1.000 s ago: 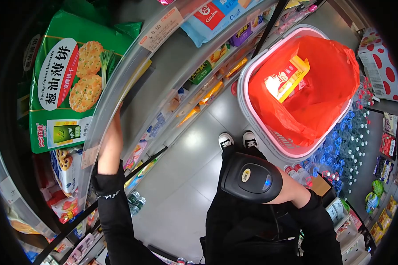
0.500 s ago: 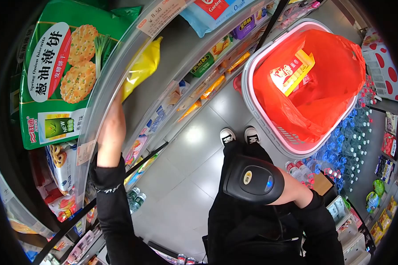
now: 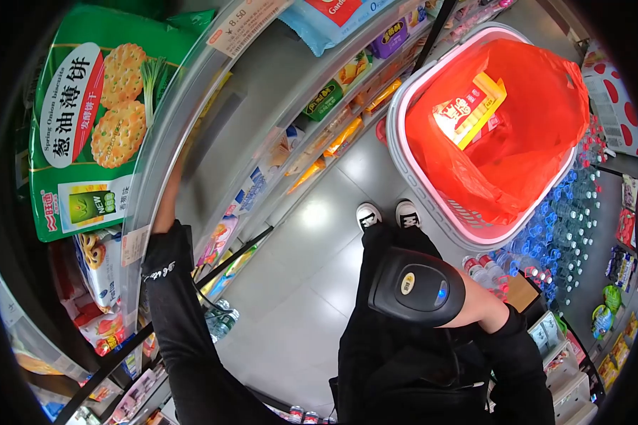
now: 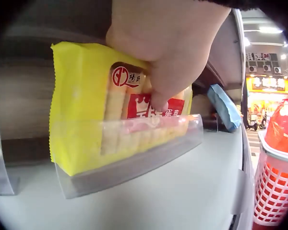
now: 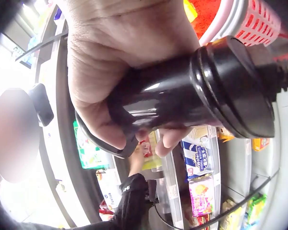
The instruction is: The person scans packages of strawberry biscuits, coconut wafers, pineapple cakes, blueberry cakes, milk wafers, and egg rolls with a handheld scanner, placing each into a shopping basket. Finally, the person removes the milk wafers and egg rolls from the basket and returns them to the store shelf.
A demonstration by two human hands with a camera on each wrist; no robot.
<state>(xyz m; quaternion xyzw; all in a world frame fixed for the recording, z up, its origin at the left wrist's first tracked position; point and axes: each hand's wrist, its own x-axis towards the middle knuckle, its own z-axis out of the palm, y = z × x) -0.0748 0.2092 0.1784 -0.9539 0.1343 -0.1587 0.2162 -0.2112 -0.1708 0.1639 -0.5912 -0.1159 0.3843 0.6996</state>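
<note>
Left wrist view: the left hand (image 4: 170,43) grips a yellow packet (image 4: 84,120) by its top, fingers curled over the upper edge and the thumb pressed on the red label. The packet stands upright at the front of a pale shelf (image 4: 163,201). Its lower part sits just behind the clear plastic lip (image 4: 134,165) that runs along the shelf edge. A blue packet (image 4: 224,108) lies to its right, apart from it, with a bare stretch of shelf between the two.

In the head view that hand is hidden behind the shelf front. Only the black sleeve (image 3: 164,262) shows, beside a large green biscuit packet (image 3: 92,120).

The right hand (image 5: 125,62) is wrapped tight round the handle of a black scanner (image 5: 206,91), well apart from the shelf. It is held low in front of the body over open grey floor (image 3: 290,283). A pink basket (image 3: 397,152) lined with a red bag (image 3: 539,120) stands just beyond the shoes.
</note>
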